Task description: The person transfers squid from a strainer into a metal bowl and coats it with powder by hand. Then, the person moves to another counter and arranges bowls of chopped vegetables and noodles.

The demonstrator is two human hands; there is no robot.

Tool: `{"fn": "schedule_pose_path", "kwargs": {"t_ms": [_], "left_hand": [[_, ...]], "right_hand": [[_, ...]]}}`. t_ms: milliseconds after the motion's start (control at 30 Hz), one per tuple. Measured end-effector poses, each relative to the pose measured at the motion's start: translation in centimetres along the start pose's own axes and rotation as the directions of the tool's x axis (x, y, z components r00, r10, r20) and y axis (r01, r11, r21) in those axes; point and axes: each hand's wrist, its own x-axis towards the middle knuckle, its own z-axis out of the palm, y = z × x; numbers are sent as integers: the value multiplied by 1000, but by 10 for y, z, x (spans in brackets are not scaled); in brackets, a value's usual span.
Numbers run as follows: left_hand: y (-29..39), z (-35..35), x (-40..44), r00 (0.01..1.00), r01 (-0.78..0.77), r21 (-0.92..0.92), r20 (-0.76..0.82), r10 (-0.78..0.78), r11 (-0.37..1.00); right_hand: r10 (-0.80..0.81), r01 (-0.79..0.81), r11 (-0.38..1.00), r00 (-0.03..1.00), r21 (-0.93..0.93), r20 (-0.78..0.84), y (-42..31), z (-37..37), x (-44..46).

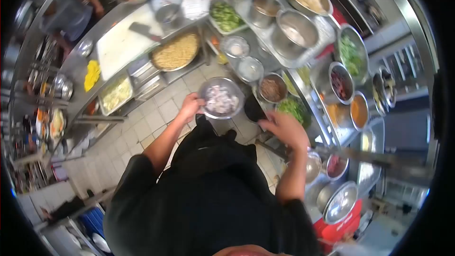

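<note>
In the head view, a metal bowl (228,112) of pale, pinkish-white chopped pieces (221,99) is held by the left hand (191,107), which is closed on the left side of the rim. The bowl is carried over the tiled floor (166,109), in front of the person's dark clothing, so that it lies directly to the right of the left hand and is tilted enough for its contents to be seen.

The right hand (287,129) is placed well apart from the bowl, to its right and lower in the view. A dark object (254,109) is seen at its fingertips, between that hand and the bowl; whether it is gripped or only touched cannot be told, nor how far the fingers are parted.

Just beyond the right hand, leafy greens (293,109) are seen, with a bowl of brown, crumbly food (272,88) next to them. Farther up, two small clear containers (250,69) are set side by side. Across the gap, a knife (142,30) is laid on a white cutting board (121,42), near a tray of beige strips (176,52).
</note>
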Motion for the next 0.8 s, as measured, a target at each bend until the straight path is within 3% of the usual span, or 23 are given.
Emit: {"fn": "schedule_pose_path", "kwargs": {"t_ms": [33, 67, 100, 133, 167, 200, 267, 300, 400, 500, 567, 633, 667, 700, 733, 800], "left_hand": [[-18, -12, 3, 998, -53, 52, -13, 53, 997], [2, -14, -19, 998, -67, 145, -13, 69, 987], [8, -21, -30, 991, -122, 117, 69, 114, 986], [18, -21, -42, 996, -69, 124, 59, 62, 990], [4, -35, -40, 1000, -6, 160, 6, 5, 987], [-6, -43, -38, 999, -1, 26, -41, 2, 1000], [-21, -58, -42, 998, 24, -34, -57, -26, 999], [-29, -67, -48, 997, 23, -43, -76, -26, 999], [-34, -103, -59, 992, -17, -17, -128, 15, 1000], [-32, -154, -71, 918, -335, 85, -196, 345, 938], [-36, -225, -55, 947, 93, -89, -299, -115, 992], [-24, -256, -57, 930, 29, -219, -351, -107, 975], [-20, -223, -76, 930, -19, -232, -361, -68, 972], [-17, -251, -78, 924, -54, -271, -378, -54, 961], [-18, -260, -78, 921, -69, -298, -385, -54, 952], [-22, -278, -73, 915, -60, -319, -396, -75, 946]], "right_hand": [[-246, 247, 969, 969, -16, 26, -21, 5, 42], [-353, 364, 930, 925, -57, 139, -64, -1, 73], [-672, 669, 725, 739, -164, 49, -95, -1, 103], [-725, 737, 643, 673, -209, 146, -133, 0, 129], [-686, 756, 605, 654, -249, 319, -191, 16, 151], [-617, 788, 570, 598, -233, 511, -262, 40, 186], [-466, 854, 519, 307, -24, 830, -397, 88, 260], [-422, 858, 498, 114, 125, 900, -452, 102, 288], [-389, 918, 396, 172, -5, 905, -501, 145, 269], [-577, 947, 295, 283, -127, 766, -455, 135, 227], [-724, 914, 404, 341, -32, 600, -420, 130, 256], [-795, 797, 572, 481, 192, 371, -393, 143, 291], [-773, 706, 634, 588, 315, 237, -354, 137, 281], [-708, 597, 679, 687, 427, 165, -337, 161, 284], [-627, 487, 704, 768, 517, 130, -303, 187, 287], [-518, 321, 770, 820, 552, 244, -232, 261, 290]]}}
